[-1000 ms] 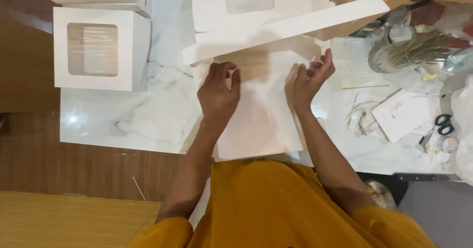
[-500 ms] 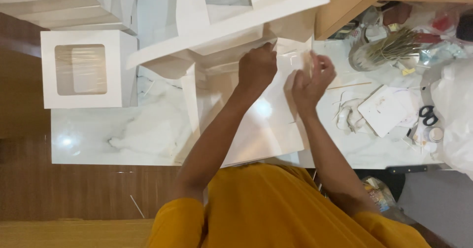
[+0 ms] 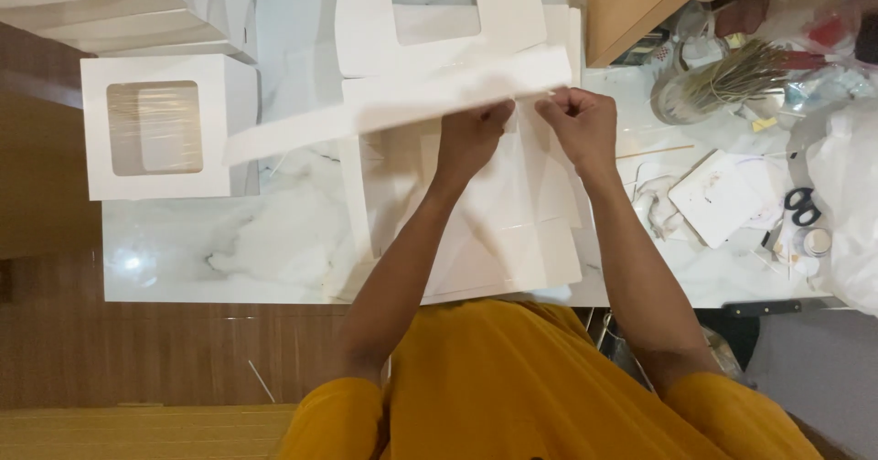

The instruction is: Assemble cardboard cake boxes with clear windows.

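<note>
matt white cardboard sheet (image 3: 494, 231), glossy marble table (image 3: 229, 240)

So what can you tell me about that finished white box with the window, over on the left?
The white box looks like thin cardboard, already folded up and closed. Its square top has a large clear window, seemingly plastic film; what is inside cannot be made out. It sits flat near the left edge of the marble table, below stacked white boxes. Neither hand touches it.
</note>
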